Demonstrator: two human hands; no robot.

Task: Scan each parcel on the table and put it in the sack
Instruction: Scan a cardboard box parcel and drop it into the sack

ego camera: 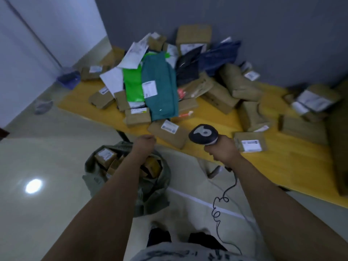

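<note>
The person's right hand [220,149] is wrapped round the grip of the barcode scanner [203,134]. The head is tipped toward the table's near edge and the coiled cable [219,206] dangles to the floor. The left hand [144,143] is out at that same edge with fingers curled under, just beside the cardboard parcel [169,135]. It's too blurry to tell if it's got hold of a corner or nothing at all.

The parcel lies flat right at the near edge of the table [282,166], with its label [169,126] face up toward the far end and its long axis running roughly along the edge.

Looks like this one's up for scanning. Best bet is to aim square at the label and steady the box so it doesn't slip off. Then it can drop into the sack [154,194] on the floor just below, which already has several boxes in it.
</note>
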